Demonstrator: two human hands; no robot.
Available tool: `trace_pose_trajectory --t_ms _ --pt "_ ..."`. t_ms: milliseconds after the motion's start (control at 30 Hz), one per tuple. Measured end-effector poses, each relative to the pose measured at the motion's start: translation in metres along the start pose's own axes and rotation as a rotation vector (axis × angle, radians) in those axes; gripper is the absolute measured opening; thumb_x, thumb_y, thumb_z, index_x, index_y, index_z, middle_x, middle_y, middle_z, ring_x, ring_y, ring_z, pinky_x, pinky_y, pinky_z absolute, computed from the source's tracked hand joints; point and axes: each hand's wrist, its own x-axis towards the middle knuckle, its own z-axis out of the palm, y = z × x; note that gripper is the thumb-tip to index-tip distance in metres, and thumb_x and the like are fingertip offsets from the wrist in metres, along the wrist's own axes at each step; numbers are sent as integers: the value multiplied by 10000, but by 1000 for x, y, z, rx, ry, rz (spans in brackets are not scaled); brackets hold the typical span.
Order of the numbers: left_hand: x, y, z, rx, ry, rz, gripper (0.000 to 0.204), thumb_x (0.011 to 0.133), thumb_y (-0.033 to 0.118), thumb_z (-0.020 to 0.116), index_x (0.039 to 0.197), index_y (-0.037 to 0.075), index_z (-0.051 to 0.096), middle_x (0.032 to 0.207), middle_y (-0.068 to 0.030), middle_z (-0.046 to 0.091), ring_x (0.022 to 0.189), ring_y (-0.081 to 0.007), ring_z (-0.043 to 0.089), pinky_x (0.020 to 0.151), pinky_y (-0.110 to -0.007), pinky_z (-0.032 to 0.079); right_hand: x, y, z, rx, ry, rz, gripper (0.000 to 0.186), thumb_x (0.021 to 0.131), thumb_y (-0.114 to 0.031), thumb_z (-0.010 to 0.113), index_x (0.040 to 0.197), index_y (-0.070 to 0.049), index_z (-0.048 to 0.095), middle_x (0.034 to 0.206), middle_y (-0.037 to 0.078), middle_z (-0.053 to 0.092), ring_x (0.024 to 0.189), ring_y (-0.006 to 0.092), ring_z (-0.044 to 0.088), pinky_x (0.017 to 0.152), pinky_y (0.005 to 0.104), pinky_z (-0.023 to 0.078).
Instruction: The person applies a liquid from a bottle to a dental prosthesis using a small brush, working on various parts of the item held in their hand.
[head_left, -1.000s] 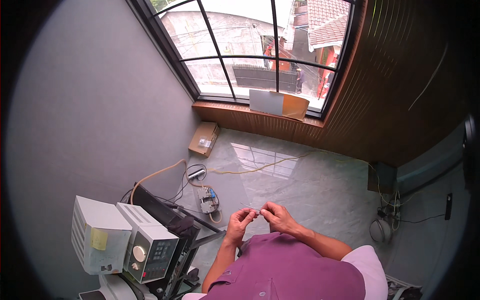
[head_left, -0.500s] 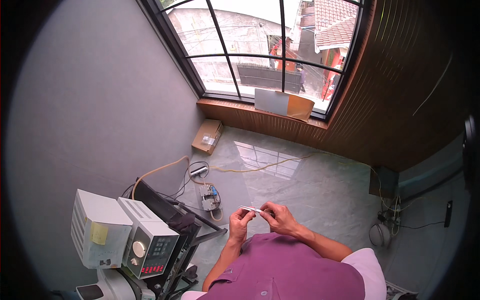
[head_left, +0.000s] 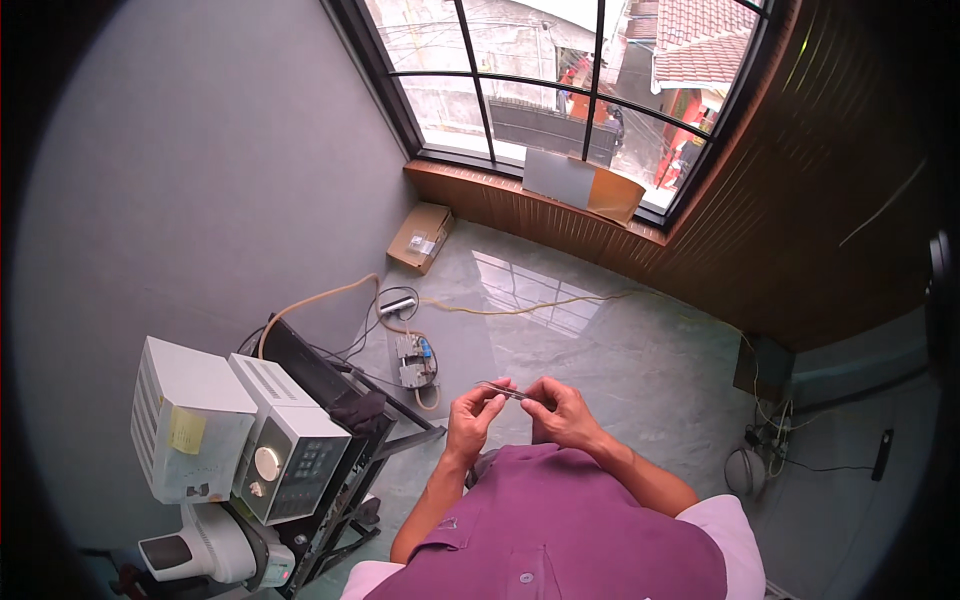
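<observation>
Both hands are raised in front of my purple shirt (head_left: 560,530), close together and at about the same height. Between their fingertips is a thin, shiny metal tool, by its two slender arms a pair of tweezers (head_left: 510,393). My left hand (head_left: 468,422) pinches it between thumb and fingers, and the thin tips stick out past these fingers to the left. My right hand (head_left: 562,413) is closed on the tool's other end, with the thumb pressed along it. The fingers cover much of the tool.
At left, white electronic boxes (head_left: 300,450) with knobs stand on a black frame (head_left: 385,440) beside a white device (head_left: 205,545). On the floor ahead lie a small metal unit (head_left: 413,362), hoses, a power strip (head_left: 398,306) and a cardboard box (head_left: 420,238). A yellow cable (head_left: 540,305) crosses the floor.
The whole view has shifted slightly. In my fingers the tweezers have turned: a single bright bar before, two thin darker arms now. The red lights on the white box no longer show.
</observation>
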Motion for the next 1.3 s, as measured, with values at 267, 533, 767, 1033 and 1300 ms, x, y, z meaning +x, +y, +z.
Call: trace_pose_trajectory --t_ms 267,533,767,1033,1300 --pt "-5 -3 -6 2 78 42 248 983 87 718 1196 -39 724 1076 -130 769 1018 -152 702 974 -293 539 3 -2 6 69 1 -78 119 937 -84 749 925 16 685 739 45 675 668 91 586 609 293 483" --pt "-3 22 2 36 85 81 313 960 78 746 1227 -75 688 1084 -154 761 1028 -182 708 966 -315 553 5 -25 1 -15 29 -215 127 924 -68 755 983 22 687 816 95 710 689 138 650 640 308 528" --pt "-2 25 -6 36 124 175 275 919 62 789 1154 -58 712 1039 -137 764 990 -169 715 932 -297 553 3 -38 -4 -110 92 -316 147 902 -40 771 1009 20 690 834 115 707 693 170 669 630 308 532" --pt "-4 13 -12 -224 186 152 143 946 68 762 1057 -18 739 958 -101 759 911 -145 708 852 -278 547 1 -38 -3 -83 81 -286 146 910 -40 762 1013 28 684 824 120 704 696 169 666 638 314 533" --pt "-5 1 -21 -305 220 225 88 968 51 720 1050 21 717 936 -63 738 850 -129 697 798 -257 562 -2 -32 2 25 23 -184 141 952 -87 734 1008 29 677 825 102 705 717 150 657 664 326 535"
